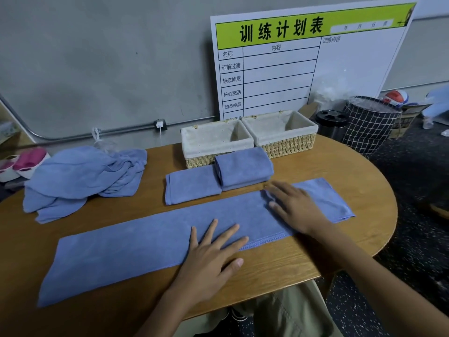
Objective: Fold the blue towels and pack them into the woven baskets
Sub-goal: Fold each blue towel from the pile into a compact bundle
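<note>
Both hands, left hand point(213, 254) and right hand point(295, 210), press flat on long blue towel point(126, 249)

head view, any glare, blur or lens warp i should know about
Head view: dim, even light with no glare on the table; wide-angle warp bows the long towel and tilts the whiteboard; right hand is slightly motion-blurred, left hand sharp; far clutter is soft.

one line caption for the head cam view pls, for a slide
Both hands, left and right, press flat on a long blue towel before two empty woven baskets.
</note>
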Available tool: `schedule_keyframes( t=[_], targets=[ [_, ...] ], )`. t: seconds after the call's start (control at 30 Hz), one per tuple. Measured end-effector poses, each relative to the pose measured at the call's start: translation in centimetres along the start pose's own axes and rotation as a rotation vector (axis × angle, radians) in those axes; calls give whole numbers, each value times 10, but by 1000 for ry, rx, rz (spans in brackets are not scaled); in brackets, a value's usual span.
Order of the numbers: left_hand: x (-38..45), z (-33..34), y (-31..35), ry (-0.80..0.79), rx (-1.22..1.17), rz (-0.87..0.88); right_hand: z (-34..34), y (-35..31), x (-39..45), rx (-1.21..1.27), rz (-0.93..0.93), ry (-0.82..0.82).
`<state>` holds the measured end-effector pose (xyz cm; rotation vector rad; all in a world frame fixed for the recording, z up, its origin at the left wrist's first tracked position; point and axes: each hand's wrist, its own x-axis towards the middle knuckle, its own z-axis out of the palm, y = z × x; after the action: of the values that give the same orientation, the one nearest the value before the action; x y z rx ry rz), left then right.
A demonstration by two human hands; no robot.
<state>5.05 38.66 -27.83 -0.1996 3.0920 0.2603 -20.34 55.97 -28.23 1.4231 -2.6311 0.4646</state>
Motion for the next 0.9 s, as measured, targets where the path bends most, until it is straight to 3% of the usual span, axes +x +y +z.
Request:
schedule_keyframes(
  t=[0.13,0.57,0.73,0.8,0.9],
  targets=[
    [1,1,1,3,18,6,2,18,-12,8,180,-162],
    [-2,-6,0,-58,-12,11,-23,71,-17,-67,419,-250],
    [9,-21,6,27,-107,-70,-28,70,-21,-117,431,-267],
    [21,-20,10,82,-61,-98,-30,60,-20,-180,407,-221],
    [33,-9,15,32,-12,-147,-24,26,-18,-159,288,-116]
  ],
)
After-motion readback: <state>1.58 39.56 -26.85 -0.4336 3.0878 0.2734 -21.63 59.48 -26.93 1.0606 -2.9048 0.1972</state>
